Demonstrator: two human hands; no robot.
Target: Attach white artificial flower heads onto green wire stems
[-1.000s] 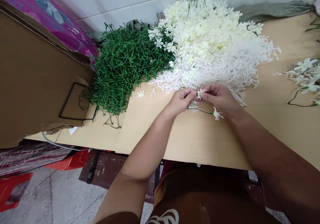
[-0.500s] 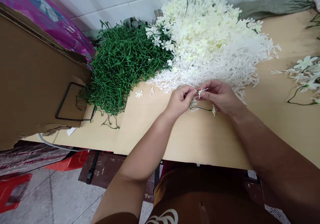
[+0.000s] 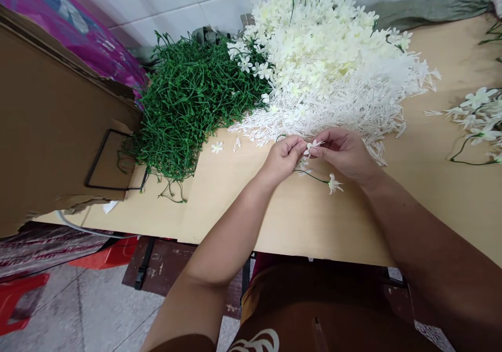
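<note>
My left hand pinches a green artificial flower stem, mostly hidden by the fingers. From it a thin green branch reaches right and ends in a white flower. My right hand is closed, thumb and forefinger on a small white artificial flower with thin white stamens, right beside the left fingertips. Just behind both hands lies a heap of white stamen sticks, with a pile of cream-white blossoms above it. Further left is a mound of green plastic stems.
A cardboard box stands at the left with a black wire frame against it. A loose blossom and a few stamen sticks lie on the tabletop. Assembled flower sprigs lie at the right.
The flower at the branch end has dropped slightly and now shows more fully. The blossom at my right fingertips has turned so its petals show; both hands stay nearly in place.
</note>
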